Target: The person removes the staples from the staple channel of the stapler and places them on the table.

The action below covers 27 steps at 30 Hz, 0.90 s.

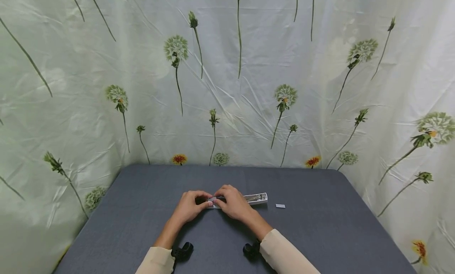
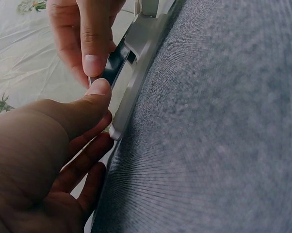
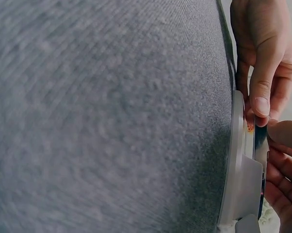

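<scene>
An opened white stapler (image 1: 261,198) lies on the table, its top part swung back to the right with metal showing inside. In the left wrist view its pale base (image 2: 131,104) rests along the cloth, with a dark metal magazine (image 2: 116,63) above it. My left hand (image 1: 188,206) pinches the magazine's front end, thumb on top and the other fingers beside the base. My right hand (image 1: 232,203) grips the magazine close by, its thumb almost meeting the left thumb. Fingers hide much of the stapler's front in the head view.
A small grey strip, like a row of staples (image 1: 280,206), lies right of the stapler. Grey cloth covers the table (image 1: 302,234). Behind it hangs a pale curtain (image 1: 249,108) printed with dandelions. Black wrist cameras (image 1: 183,251) sit below both hands.
</scene>
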Available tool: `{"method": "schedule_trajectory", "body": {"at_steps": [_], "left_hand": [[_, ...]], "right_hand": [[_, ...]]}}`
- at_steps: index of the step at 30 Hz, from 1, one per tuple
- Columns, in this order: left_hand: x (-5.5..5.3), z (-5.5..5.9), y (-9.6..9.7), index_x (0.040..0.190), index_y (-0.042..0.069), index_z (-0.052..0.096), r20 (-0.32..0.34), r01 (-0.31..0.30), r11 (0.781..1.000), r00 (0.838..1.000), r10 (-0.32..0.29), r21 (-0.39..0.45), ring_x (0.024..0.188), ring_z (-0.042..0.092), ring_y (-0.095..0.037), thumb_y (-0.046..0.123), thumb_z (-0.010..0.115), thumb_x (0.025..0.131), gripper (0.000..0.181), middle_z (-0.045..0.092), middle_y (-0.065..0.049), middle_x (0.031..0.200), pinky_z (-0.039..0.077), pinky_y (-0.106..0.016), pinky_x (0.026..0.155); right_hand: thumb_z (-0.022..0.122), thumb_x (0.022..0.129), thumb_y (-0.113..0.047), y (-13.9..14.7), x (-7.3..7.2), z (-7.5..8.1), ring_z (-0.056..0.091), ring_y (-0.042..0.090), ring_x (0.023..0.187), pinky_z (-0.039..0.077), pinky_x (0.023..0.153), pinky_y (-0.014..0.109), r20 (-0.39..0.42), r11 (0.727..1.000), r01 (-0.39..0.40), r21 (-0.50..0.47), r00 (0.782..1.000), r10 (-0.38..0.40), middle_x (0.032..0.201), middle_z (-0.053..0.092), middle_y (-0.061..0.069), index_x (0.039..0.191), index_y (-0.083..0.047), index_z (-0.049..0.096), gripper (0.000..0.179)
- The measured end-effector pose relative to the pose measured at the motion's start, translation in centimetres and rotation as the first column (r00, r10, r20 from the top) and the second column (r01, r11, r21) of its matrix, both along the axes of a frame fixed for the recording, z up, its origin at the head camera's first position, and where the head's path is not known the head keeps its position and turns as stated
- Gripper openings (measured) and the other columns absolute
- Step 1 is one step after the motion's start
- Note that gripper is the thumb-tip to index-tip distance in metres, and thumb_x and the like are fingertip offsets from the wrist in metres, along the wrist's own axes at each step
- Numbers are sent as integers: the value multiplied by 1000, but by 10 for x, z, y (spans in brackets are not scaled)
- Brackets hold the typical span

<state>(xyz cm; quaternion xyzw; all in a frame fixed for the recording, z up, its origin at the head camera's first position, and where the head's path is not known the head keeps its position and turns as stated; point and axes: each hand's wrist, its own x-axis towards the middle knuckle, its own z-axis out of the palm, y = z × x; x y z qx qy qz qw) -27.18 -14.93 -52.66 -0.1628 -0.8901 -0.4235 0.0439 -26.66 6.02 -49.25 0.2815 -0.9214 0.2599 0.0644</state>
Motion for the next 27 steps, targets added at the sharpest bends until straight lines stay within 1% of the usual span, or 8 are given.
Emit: {"method": "schedule_trajectory", "body": {"at_steps": [7, 14, 22, 27], "left_hand": [[1, 0, 1, 101, 32, 79, -1, 7, 1000, 1000, -7, 6, 90, 70, -7, 31, 84, 87, 15, 76, 13, 97, 55, -33, 83], [0, -1, 2, 100, 28, 80, -9, -21, 1000, 1000, 21, 6, 87, 69, -5, 29, 85, 86, 15, 76, 13, 92, 55, -32, 81], [-1, -1, 2, 99, 31, 80, -16, -36, 999, 999, 36, 1, 87, 68, -5, 29, 86, 85, 15, 76, 14, 92, 54, -32, 81], [0, -2, 3, 98, 31, 80, -17, -40, 999, 999, 40, -5, 89, 69, -6, 29, 86, 85, 15, 76, 14, 93, 55, -34, 83]], "right_hand": [[69, 101, -24, 6, 1, 1, 65, 17, 104, 55, 89, 35, 27, 998, -14, -56, 1000, 16, 110, 71, 1, 112, -14, 77, 17], [68, 101, -21, 16, 0, 6, 66, 20, 106, 55, 91, 39, 55, 991, -19, -131, 998, 26, 112, 71, 3, 115, -10, 77, 20], [71, 99, -17, 29, -2, 9, 68, 22, 104, 56, 91, 44, 29, 982, -15, -188, 999, 21, 109, 72, 4, 112, -10, 77, 16], [71, 99, -17, 36, 2, 12, 68, 22, 104, 56, 90, 44, 18, 983, 2, -184, 1000, 1, 109, 72, 3, 112, -11, 78, 16]]}}
